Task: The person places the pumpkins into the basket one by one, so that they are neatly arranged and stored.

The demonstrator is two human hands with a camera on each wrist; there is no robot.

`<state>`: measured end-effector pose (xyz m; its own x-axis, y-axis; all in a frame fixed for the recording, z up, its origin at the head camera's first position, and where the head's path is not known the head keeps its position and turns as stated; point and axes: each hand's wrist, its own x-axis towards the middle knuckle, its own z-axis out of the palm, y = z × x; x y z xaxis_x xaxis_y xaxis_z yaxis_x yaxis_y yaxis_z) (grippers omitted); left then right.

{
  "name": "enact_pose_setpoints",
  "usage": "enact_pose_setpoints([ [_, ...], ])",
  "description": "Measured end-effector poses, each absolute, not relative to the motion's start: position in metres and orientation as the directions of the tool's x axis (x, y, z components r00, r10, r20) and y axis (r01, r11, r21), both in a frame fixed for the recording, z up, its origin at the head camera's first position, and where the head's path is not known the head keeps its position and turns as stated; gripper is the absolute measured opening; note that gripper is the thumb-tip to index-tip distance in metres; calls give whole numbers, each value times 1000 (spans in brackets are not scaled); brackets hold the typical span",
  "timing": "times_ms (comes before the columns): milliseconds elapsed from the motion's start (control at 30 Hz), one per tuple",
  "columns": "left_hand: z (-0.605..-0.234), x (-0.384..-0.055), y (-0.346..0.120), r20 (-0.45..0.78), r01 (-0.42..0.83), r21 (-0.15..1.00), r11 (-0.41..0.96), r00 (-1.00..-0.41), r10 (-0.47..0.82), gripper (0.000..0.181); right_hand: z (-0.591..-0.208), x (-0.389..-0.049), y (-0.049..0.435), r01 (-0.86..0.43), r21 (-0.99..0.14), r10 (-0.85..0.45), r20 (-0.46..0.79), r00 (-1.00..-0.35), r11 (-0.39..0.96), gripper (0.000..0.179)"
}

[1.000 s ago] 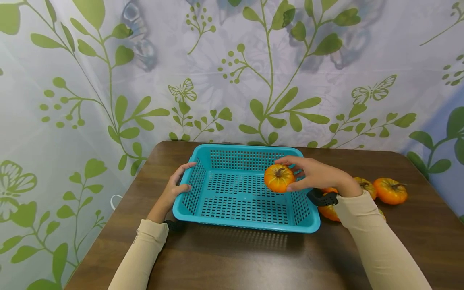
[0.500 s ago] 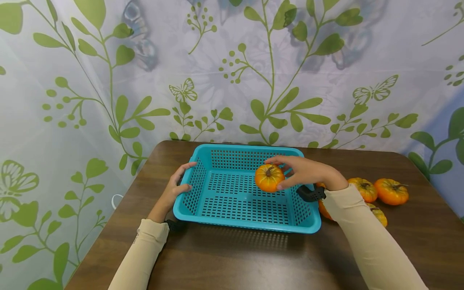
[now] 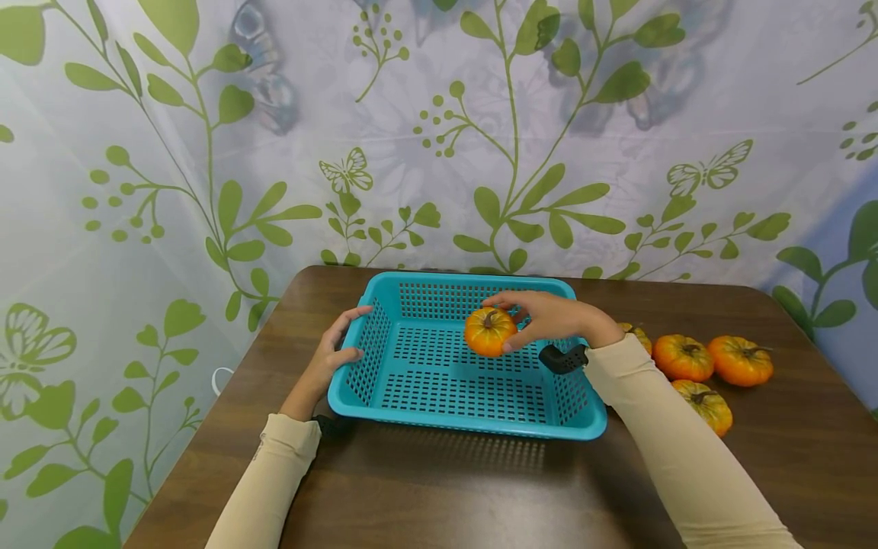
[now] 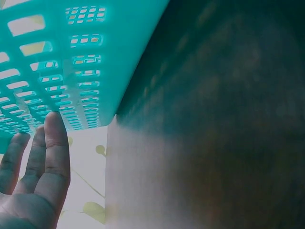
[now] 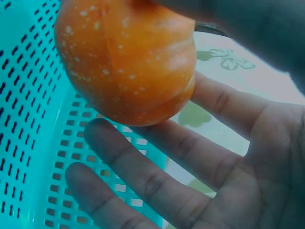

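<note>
My right hand (image 3: 549,315) pinches a small orange pumpkin (image 3: 490,332) between the thumb and the first fingers, above the inside of a turquoise plastic basket (image 3: 466,432). In the right wrist view the pumpkin (image 5: 126,64) shows pale specks, and the lower fingers spread beneath it without gripping. The basket floor lies below, seen through with slots. At the basket's left side my left hand (image 3: 331,358) grips the rim, with thumb and index finger over it. The left wrist view shows other fingers (image 4: 57,143) against the perforated outer wall (image 4: 86,95).
Several more pumpkins lie on the brown wooden table (image 3: 439,496) right of the basket: an orange one (image 3: 741,361), another orange one (image 3: 683,357), a yellowish one (image 3: 706,408), and one partly behind the right forearm (image 3: 638,335). A patterned curtain (image 3: 411,137) hangs behind the table.
My right hand has carried the pumpkin leftward over the basket, uncovering more of the pumpkins at the right. The left hand and the basket have stayed in place.
</note>
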<state>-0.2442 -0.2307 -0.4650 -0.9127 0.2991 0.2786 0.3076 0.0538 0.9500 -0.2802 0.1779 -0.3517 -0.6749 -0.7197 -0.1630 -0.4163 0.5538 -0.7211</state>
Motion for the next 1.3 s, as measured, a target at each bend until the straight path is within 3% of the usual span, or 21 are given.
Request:
enact_pose_setpoints([
  [300, -464, -243, -230, 284, 310, 950, 37, -906, 314, 76, -360, -292, 163, -429, -715, -736, -176, -654, 552, 77],
  [800, -463, -243, -230, 264, 289, 957, 28, -905, 332, 75, -370, -309, 137, -339, -725, -691, -254, -677, 599, 82],
  [1300, -462, -243, -230, 258, 287, 957, 43, -909, 327, 76, -379, -314, 104, -348, -712, -692, -264, -672, 610, 81],
])
